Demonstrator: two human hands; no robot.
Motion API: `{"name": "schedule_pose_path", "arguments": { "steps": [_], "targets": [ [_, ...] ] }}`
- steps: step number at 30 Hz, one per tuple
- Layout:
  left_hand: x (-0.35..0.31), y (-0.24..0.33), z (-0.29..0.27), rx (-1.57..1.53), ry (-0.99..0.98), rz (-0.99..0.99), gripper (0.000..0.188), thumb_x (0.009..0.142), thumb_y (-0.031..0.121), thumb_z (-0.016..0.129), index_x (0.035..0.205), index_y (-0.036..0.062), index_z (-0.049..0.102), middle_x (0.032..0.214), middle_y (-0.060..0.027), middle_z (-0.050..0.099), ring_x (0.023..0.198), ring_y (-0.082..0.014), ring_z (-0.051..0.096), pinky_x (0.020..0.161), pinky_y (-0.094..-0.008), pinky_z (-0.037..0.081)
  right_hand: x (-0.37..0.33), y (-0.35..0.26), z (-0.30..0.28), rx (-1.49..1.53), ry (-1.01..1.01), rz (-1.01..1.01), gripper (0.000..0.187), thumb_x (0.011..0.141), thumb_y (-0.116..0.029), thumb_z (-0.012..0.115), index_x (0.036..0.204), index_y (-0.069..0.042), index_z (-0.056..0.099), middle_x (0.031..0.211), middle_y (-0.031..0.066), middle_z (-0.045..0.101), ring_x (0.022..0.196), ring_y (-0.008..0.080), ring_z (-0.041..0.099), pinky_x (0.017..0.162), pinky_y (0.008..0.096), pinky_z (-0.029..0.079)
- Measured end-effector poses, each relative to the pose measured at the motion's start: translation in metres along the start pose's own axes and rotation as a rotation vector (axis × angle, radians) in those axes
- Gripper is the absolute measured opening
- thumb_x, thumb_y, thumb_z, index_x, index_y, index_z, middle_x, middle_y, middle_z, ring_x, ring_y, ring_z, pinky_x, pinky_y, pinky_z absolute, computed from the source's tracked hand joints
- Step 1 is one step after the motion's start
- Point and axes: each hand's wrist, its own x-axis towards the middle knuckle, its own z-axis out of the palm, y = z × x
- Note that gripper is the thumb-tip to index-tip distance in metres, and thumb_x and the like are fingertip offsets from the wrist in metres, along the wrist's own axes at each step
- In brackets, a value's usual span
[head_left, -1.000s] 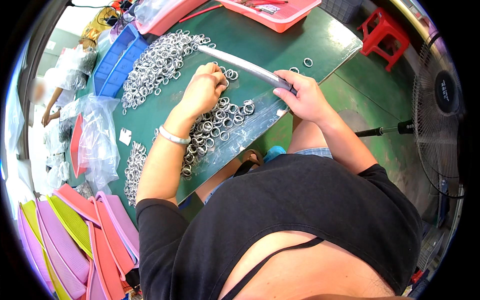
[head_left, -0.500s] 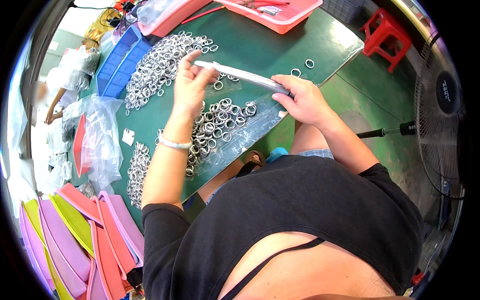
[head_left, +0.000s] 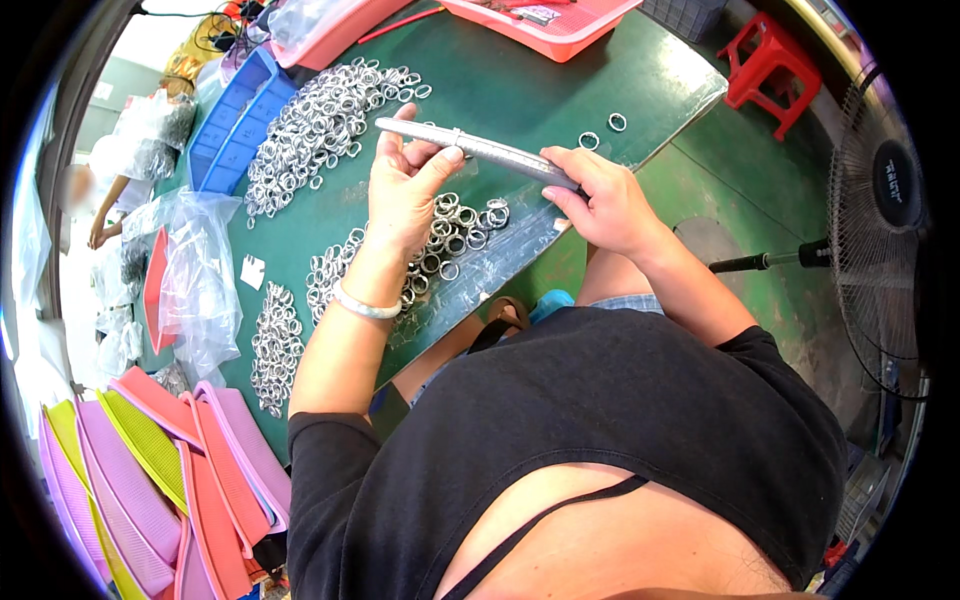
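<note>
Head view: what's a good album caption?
Above a green table strewn with silvery rings, the right hand holds a gray tapered rod, the left hand at its narrow end.

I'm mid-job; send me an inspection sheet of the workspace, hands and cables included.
Surface: green table, scuffed along near edge.
Job things: tapered metal rod, one ring apparently around it; loose metal rings in piles, two apart at right.
Clutter: blue bin, clear plastic bag, pink tray.
Left hand: at the rod beside that ring; grip unclear.
Right hand: grips the rod's thicker end.
Cables: dark cables, upper left.
Surroundings: floor fan and red stool at right, another person's arm at left.
</note>
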Motion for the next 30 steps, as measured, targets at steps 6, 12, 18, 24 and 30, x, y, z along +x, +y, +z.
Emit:
{"name": "schedule_pose_path", "arguments": {
  "steps": [6,12,18,24,30],
  "targets": [
    [-0.001,0.001,-0.004,0.029,-0.031,0.016,0.068,0.080,-0.003,0.065,0.135,-0.0033,0.024,0.095,-0.0102,0.063,0.090,-0.0155,0.061,0.081,-0.0277,0.050,0.000,-0.001,-0.001,0.003,-0.025,-0.009,0.035,0.076,-0.013,0.067,0.108,-0.004,0.056,0.088,0.0127,0.060,0.079,0.0324,0.061,0.066,0.0387,0.049],
    [0.011,0.006,-0.022,-0.153,0.135,0.146,0.057,0.083,-0.001,0.062,0.130,-0.0016,0.030,0.092,-0.0066,0.062,0.084,-0.0132,0.059,0.078,-0.0257,0.047,0.003,0.000,0.002,0.137,-0.057,0.010,0.035,0.076,-0.012,0.067,0.109,-0.003,0.057,0.094,0.0160,0.062,0.084,0.0332,0.062,0.070,0.0376,0.049],
    [0.004,0.016,-0.054,0.344,0.003,0.014,0.026,0.082,0.002,0.062,0.108,0.0024,0.055,0.087,-0.0028,0.061,0.078,-0.0086,0.056,0.073,-0.0231,0.045,0.001,0.003,0.001,0.179,-0.050,0.033,0.036,0.077,-0.003,0.066,0.112,0.001,0.056,0.090,0.0118,0.063,0.073,0.0181,0.061,0.065,0.0285,0.048],
    [-0.007,0.016,-0.039,1.013,-0.283,0.005,0.011,0.080,0.007,0.066,0.089,-0.0001,0.065,0.079,-0.0031,0.060,0.073,-0.0098,0.056,0.067,-0.0237,0.045,0.004,0.000,0.001,0.210,-0.040,0.102,0.033,0.076,-0.010,0.066,0.107,-0.001,0.057,0.090,0.0168,0.063,0.081,0.0325,0.063,0.069,0.0359,0.049],
    [0.020,0.006,-0.054,1.327,-0.326,0.351,0.012,0.074,0.002,0.066,0.086,0.0025,0.065,0.085,-0.0104,0.058,0.080,-0.0256,0.058,0.070,-0.0332,0.047,0.005,0.001,0.001,0.203,-0.044,0.101,0.032,0.077,-0.010,0.066,0.106,-0.001,0.058,0.091,0.0172,0.063,0.081,0.0325,0.063,0.070,0.0359,0.049]
  ]
}}
